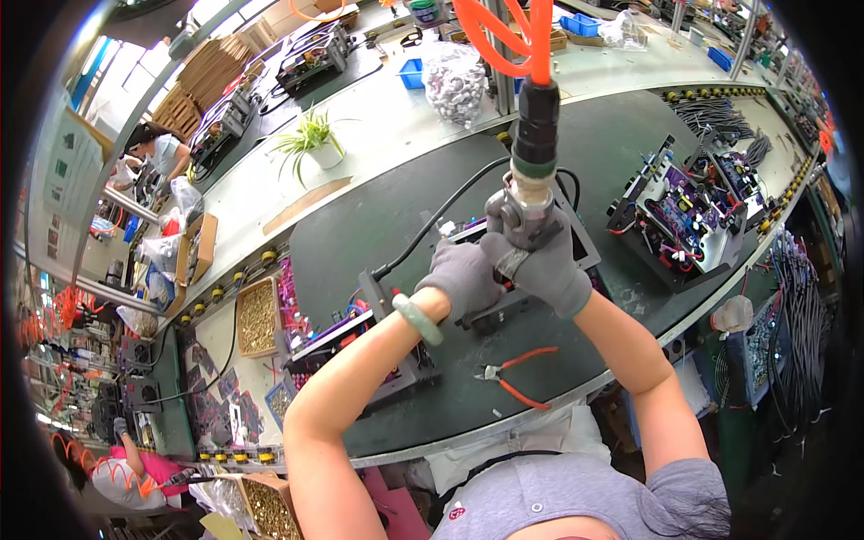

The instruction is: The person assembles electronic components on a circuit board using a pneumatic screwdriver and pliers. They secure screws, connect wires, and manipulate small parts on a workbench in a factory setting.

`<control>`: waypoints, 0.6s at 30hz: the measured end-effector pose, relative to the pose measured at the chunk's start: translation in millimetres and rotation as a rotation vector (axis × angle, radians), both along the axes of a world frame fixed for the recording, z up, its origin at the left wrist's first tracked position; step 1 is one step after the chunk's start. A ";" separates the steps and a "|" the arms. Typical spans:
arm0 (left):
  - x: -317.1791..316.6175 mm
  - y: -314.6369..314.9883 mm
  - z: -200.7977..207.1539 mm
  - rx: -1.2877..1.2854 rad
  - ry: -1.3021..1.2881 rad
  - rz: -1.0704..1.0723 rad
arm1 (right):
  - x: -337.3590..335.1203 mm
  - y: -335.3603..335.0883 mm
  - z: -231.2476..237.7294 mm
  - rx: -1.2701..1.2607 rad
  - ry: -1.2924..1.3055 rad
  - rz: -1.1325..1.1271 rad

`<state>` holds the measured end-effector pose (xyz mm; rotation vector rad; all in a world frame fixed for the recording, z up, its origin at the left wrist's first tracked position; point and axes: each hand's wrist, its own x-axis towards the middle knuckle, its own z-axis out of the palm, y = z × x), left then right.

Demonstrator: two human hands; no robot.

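two gloved hands (504,265) grip an upright pneumatic screwdriver (531,166), tip down over the black chassis (504,301).

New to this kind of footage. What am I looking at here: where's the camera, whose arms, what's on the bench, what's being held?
There is one picture, from a fisheye camera worn on a person's head, looking down, so straight edges bend near the rim. The two forearms rising from the bottom edge are the wearer's own, in grey work gloves.

The right hand has its grip closed round a hanging powered screwdriver, fed by a coiled orange hose from above. The left hand, with a pale green bangle on the wrist, rests on a black electronics chassis directly under the tool.

On the dark green mat lie red-handled cutters; another open unit with wiring sits to the right. A tray of brass screws sits left. Other workers are at far left.
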<state>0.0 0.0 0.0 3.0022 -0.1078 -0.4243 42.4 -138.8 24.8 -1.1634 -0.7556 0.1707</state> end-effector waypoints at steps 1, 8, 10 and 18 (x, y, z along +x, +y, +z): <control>2.7 -3.8 0.5 0.007 -0.009 0.003 | 1.9 -1.7 3.4 -0.056 0.015 -0.005; -19.6 -3.2 37.8 -0.052 0.058 0.030 | -2.2 8.1 9.7 -0.089 -0.002 0.012; -22.3 -4.4 47.7 -0.113 0.016 0.033 | -0.9 5.6 8.8 -0.058 0.037 0.013; -35.9 2.9 95.3 -1.215 -0.777 0.355 | -1.7 3.4 -0.9 0.011 -0.061 -0.060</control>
